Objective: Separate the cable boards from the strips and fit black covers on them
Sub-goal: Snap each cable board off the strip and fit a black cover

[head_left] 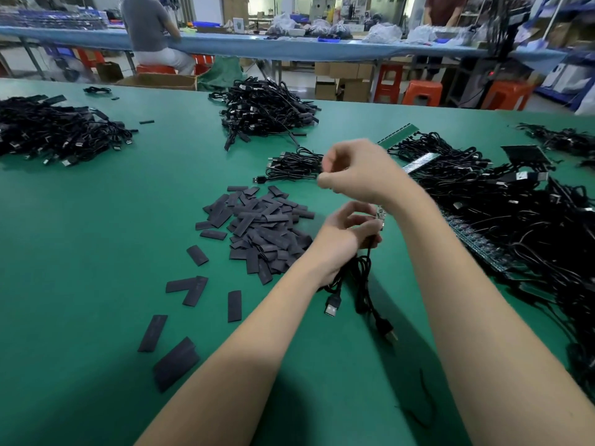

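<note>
My left hand [349,235] grips a cable [362,275] with its board [380,217] poking up, my blurred right hand [352,170] looks curled, its contents unclear, so next I'd pinch one cover [257,233] and slide it on squarely.

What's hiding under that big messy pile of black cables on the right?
Green board strips poke out from under the cable pile, with another strip at its far edge. How far they run underneath is covered by cables.
</note>
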